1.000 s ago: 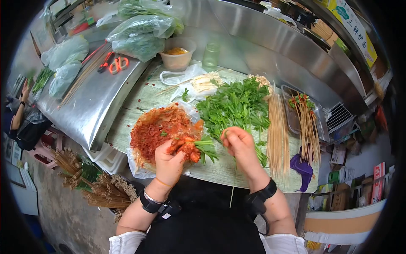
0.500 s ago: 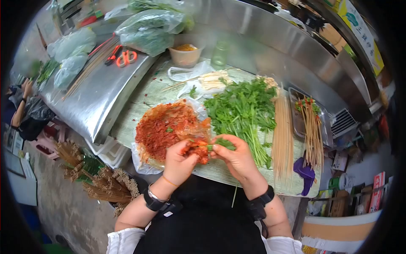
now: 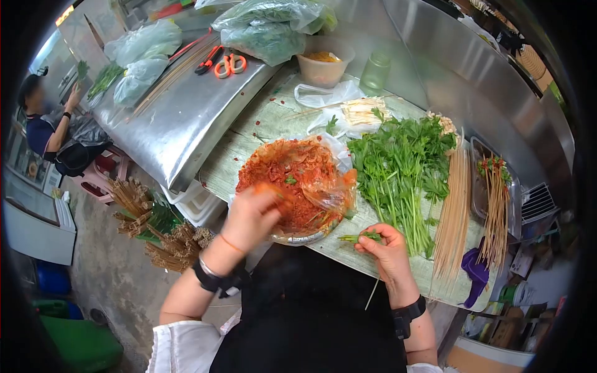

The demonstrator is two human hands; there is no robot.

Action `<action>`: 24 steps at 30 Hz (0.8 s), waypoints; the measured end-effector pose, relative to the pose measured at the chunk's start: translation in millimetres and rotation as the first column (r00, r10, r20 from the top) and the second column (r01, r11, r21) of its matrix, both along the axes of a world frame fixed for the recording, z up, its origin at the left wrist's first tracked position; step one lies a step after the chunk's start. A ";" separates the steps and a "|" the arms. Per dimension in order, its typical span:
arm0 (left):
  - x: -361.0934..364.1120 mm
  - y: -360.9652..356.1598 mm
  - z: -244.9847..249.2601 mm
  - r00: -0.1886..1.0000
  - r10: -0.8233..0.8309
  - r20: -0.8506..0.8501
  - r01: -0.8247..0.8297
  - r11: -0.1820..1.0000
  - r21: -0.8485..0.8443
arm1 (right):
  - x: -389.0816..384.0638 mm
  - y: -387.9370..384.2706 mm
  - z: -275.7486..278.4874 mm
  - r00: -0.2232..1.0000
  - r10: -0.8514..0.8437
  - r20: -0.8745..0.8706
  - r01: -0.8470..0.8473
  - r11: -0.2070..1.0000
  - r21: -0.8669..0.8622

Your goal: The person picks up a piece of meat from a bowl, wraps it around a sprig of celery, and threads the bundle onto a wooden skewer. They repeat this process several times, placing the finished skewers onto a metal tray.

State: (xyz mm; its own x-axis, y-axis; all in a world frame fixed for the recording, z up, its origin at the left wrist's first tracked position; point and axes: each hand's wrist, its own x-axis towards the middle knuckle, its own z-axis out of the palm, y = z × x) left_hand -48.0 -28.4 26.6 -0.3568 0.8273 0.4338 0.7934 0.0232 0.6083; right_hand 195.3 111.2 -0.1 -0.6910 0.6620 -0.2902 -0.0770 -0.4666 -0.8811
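My left hand (image 3: 254, 214) is over the near left side of a bowl of red chili mixture (image 3: 280, 165). Its fingers are curled and partly blurred, with an orange-red smear at the tips; what they hold I cannot make out. Clear plastic film lies on the bowl's right part. To the right of the bowl, my right hand (image 3: 388, 248) pinches a small bunch of green celery leaves (image 3: 360, 237) between thumb and fingers. A thin pale stick hangs below this hand. Beyond it lies a large pile of leafy celery (image 3: 398, 168).
Bare wooden skewers (image 3: 452, 217) lie right of the celery, beside loaded skewers (image 3: 494, 211) on a metal tray. Enoki mushrooms (image 3: 367, 110), a green jar (image 3: 375, 71) and a tub (image 3: 323, 62) stand behind. Scissors (image 3: 231, 65) rest on a steel surface. Another person (image 3: 50, 124) is at far left.
My hands have parted: the left has moved off to the bowl, while the right keeps the greens near the table edge. The view has shifted, and more of the other person shows.
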 end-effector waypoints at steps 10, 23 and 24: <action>-28.9 33.4 -12.4 0.883 -0.133 -0.449 -0.088 0.895 -0.438 | 6.9 -0.8 -27.1 0.998 0.025 0.059 -0.032 0.994 0.109; -33.5 37.2 5.0 0.846 -0.135 -0.516 -0.138 0.879 -0.456 | 9.9 1.3 -26.6 0.998 0.050 0.033 -0.052 0.996 0.070; -37.3 34.8 9.2 0.845 -0.107 -0.525 -0.125 0.913 -0.387 | 10.4 1.9 -28.8 0.998 0.059 0.034 -0.062 0.993 0.098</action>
State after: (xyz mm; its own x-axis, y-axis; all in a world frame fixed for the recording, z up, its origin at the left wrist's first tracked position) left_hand -85.3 6.4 35.8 -0.1792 0.9641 0.1958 0.9838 0.1757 0.0357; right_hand 205.7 113.0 -28.9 -0.7223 0.6459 -0.2471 -0.0235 -0.3800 -0.9247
